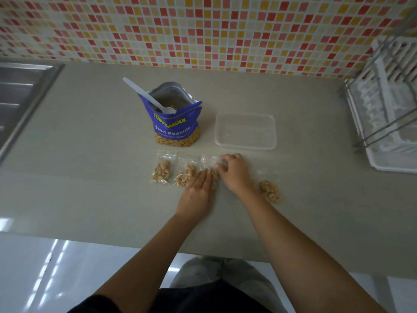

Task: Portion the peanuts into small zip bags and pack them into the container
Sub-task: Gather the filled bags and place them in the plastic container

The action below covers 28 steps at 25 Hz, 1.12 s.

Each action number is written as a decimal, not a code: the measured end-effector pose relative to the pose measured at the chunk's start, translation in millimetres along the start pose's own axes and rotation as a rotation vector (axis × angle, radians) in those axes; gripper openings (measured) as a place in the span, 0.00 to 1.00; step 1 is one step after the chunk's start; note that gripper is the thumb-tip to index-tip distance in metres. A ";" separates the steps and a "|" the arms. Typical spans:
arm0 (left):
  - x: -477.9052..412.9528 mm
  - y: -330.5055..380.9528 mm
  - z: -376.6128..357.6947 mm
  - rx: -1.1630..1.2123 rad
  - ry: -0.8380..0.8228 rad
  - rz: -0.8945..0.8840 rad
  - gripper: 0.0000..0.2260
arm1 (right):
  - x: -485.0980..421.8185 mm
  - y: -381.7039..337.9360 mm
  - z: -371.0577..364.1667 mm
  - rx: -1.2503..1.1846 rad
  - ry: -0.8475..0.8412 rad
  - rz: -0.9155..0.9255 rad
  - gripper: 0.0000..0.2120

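A blue peanut pouch (174,126) stands open on the grey counter with a white plastic spoon (149,97) sticking out of it. To its right sits a clear rectangular container (246,131), with nothing in it. Several small zip bags of peanuts lie in a row in front: one at the left (162,169), a second (187,170), a third (211,164) under my hands, and a fourth (269,188) at the right. My left hand (199,188) lies flat on the third bag's peanuts. My right hand (233,171) pinches that bag's top edge.
A steel sink (20,98) lies at the far left. A white dish rack (388,114) stands at the right end of the counter. The counter's front edge (158,245) runs just before my body. A tiled wall closes the back.
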<state>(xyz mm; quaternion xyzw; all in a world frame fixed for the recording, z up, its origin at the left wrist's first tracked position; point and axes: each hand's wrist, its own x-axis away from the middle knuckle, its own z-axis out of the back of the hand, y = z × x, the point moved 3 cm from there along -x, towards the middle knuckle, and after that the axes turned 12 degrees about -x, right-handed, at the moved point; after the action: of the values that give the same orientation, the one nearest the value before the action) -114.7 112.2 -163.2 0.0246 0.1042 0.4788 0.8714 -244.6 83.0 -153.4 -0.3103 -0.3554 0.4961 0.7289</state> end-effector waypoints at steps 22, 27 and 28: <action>-17.2 -10.1 37.7 1.100 0.029 0.658 0.05 | 37.1 -7.1 3.0 -0.953 0.265 -0.146 0.06; -16.8 -0.2 42.2 1.384 0.033 0.710 0.06 | 47.4 -9.4 2.5 -1.007 0.337 -0.104 0.04; -18.4 0.6 44.2 1.373 0.034 0.691 0.04 | 49.3 -9.4 2.3 -0.999 0.347 -0.092 0.05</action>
<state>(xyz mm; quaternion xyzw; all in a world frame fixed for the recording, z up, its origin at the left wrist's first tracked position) -115.7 99.6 -117.0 0.5838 0.3780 0.5521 0.4599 -229.2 126.8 -134.1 -0.6814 -0.4359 0.1752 0.5613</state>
